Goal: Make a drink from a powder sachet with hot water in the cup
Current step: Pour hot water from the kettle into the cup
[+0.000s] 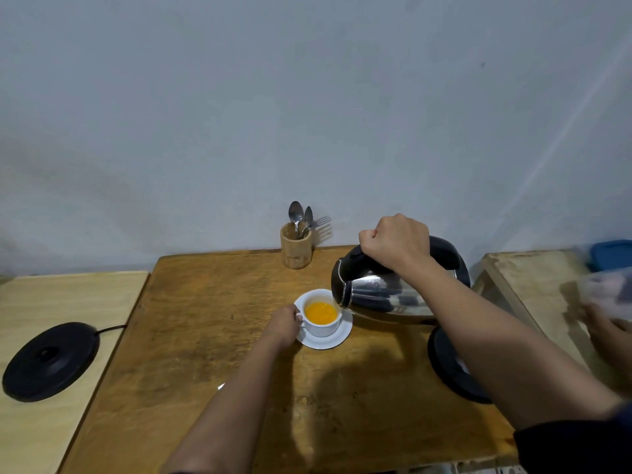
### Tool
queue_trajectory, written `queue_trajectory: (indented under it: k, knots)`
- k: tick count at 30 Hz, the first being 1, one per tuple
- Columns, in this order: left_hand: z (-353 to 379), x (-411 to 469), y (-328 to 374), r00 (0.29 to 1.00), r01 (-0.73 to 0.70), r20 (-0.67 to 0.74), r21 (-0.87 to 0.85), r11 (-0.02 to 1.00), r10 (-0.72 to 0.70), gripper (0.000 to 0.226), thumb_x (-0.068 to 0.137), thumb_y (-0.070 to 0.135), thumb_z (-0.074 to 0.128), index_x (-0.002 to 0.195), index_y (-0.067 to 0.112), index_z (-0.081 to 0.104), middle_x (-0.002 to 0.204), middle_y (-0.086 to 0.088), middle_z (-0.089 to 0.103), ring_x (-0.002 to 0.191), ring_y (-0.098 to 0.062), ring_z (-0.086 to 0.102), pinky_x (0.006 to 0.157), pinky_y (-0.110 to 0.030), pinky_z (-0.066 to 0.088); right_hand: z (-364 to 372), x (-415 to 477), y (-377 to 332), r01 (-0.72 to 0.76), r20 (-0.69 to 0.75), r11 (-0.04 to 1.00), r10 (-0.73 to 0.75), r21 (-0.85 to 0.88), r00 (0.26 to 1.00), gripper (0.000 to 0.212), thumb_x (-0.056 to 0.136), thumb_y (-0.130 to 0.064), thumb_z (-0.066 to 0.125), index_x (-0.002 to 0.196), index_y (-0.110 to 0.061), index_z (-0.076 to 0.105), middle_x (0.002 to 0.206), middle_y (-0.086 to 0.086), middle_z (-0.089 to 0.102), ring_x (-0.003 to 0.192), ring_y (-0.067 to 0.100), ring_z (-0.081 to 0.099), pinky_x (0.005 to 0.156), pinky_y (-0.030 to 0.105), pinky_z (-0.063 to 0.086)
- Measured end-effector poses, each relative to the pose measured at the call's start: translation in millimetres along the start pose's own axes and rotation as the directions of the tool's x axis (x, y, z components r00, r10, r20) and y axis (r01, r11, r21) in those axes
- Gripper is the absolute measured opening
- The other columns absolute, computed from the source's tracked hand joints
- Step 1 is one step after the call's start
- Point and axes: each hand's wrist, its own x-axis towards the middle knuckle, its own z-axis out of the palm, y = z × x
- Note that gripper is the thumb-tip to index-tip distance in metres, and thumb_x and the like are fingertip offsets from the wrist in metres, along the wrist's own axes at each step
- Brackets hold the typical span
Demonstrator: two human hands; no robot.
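A white cup (323, 326) stands on a white saucer (337, 338) near the middle of the brown wooden table (205, 336). Orange liquid fills the lower part of the cup. My left hand (284, 323) holds the cup's handle on its left side. My right hand (396, 240) grips the black handle of a steel kettle (383, 295), which is tipped to the left with its spout over the cup's right rim. A small white corner of something, possibly the sachet (221, 386), peeks out beside my left forearm.
A wooden holder (296, 249) with spoons and a fork stands at the table's back edge. One black kettle base (51, 360) lies on the lighter table at left, another black base (451, 367) under my right arm. Another person's hand (605, 323) is at the right edge.
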Motion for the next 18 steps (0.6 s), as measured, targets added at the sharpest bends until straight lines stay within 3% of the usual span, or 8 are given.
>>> queue_trajectory:
  k: [6, 14, 18]
  knots:
    - [0, -1, 0, 1.000, -0.008, 0.005, -0.005, 1.000, 0.008, 0.030, 0.096, 0.013, 0.039, 0.122, 0.003, 0.052, 0.123, -0.018, 0.058, 0.098, -0.024, 0.053, 0.079, -0.028, 0.039, 2, -6, -9, 0.025, 0.016, 1.000, -0.025, -0.008, 1.000, 0.041, 0.083, -0.031, 0.042, 0.046, -0.014, 0.035, 0.052, 0.001, 0.038, 0.050, 0.019, 0.039, 0.048, 0.025, 0.025]
    - [-1, -1, -1, 1.000, -0.024, 0.008, 0.006, 1.000, 0.024, 0.028, 0.096, 0.013, 0.039, 0.118, 0.002, 0.053, 0.120, -0.020, 0.059, 0.090, -0.021, 0.049, 0.076, -0.028, 0.037, 2, -1, -22, 0.052, 0.014, 0.999, -0.052, -0.005, 0.999, 0.041, 0.084, -0.031, 0.042, 0.047, -0.015, 0.036, 0.052, 0.001, 0.037, 0.050, 0.018, 0.038, 0.048, 0.025, 0.025]
    - [-3, -1, -1, 1.000, -0.011, 0.021, 0.007, 1.000, 0.011, 0.030, 0.096, 0.013, 0.039, 0.120, 0.002, 0.053, 0.122, -0.021, 0.058, 0.106, -0.031, 0.055, 0.077, -0.029, 0.037, 0, 5, -26, 0.065, 0.005, 0.998, -0.065, -0.002, 0.998, 0.040, 0.085, -0.031, 0.042, 0.048, -0.015, 0.038, 0.051, 0.000, 0.038, 0.048, 0.016, 0.037, 0.048, 0.025, 0.027]
